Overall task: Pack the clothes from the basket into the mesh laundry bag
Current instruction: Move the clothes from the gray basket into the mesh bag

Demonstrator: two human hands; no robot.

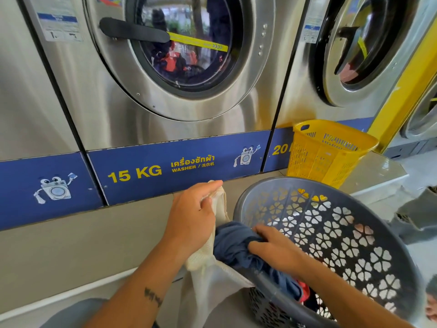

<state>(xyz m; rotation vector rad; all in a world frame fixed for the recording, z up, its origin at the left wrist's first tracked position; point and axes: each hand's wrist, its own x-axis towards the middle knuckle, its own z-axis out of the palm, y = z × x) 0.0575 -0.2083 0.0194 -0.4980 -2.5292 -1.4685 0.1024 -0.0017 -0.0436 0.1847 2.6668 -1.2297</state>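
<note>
- Right hand (pixel 274 248), lower centre: fingers curled into navy garment (pixel 233 245) at grey basket (pixel 307 181) rim.
- Left hand (pixel 192 217) fingers pinch mesh laundry bag (pixel 212 287) mouth.
- Garment likely soft, light, floppy: take it bunched.

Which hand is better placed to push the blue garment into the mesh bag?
Right: the right hand grips the blue garment; the left hand holds the mesh bag open.

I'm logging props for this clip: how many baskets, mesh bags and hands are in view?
Baskets: 2, the grey basket and the yellow basket
Mesh bags: 1, the mesh laundry bag, gripped by the left hand
Hands: 2, with the right hand gripping a blue garment
Total: 5
</note>
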